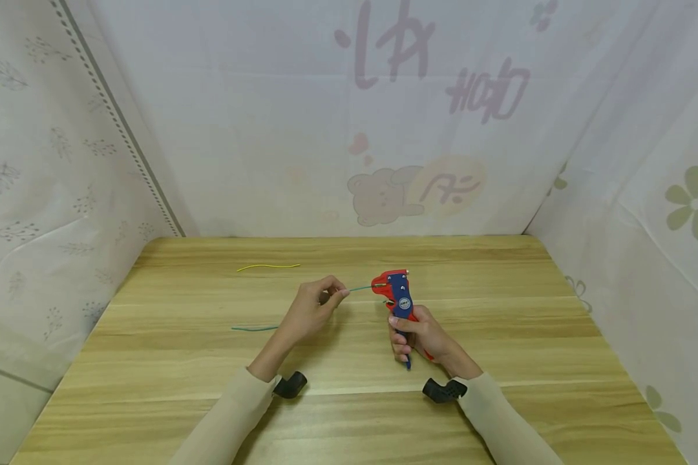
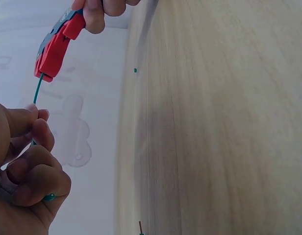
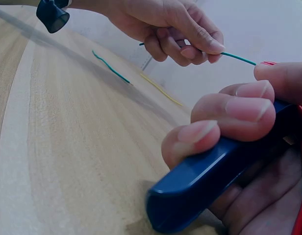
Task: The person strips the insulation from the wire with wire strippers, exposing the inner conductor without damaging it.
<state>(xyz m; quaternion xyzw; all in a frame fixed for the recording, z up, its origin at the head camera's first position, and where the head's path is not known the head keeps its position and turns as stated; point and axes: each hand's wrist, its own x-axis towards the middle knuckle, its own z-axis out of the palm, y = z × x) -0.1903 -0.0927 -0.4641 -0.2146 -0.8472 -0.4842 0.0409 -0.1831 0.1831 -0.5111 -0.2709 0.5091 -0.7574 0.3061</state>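
My left hand (image 1: 315, 307) pinches a thin green wire (image 1: 359, 288) between thumb and fingertips. The wire's far end sits in the mouth of a red and blue wire stripper (image 1: 404, 294), which hides its tip. Fingers of my right hand (image 1: 424, 332) curl round the stripper's handles, holding it upright just above the table. Seen from the left wrist, the wire (image 2: 37, 90) runs straight into the red head (image 2: 54, 56), and a green bit shows among the curled lower fingers. The right wrist view shows the blue handle (image 3: 190, 183) under the fingertips.
On the wooden table (image 1: 337, 413), a second green wire (image 3: 111, 68) lies left of the left hand, with a bare copper end. Farther back is a yellow wire (image 1: 267, 265). A tiny green piece (image 2: 135, 70) lies on the wood. Printed cloth (image 1: 267, 129) hangs behind.
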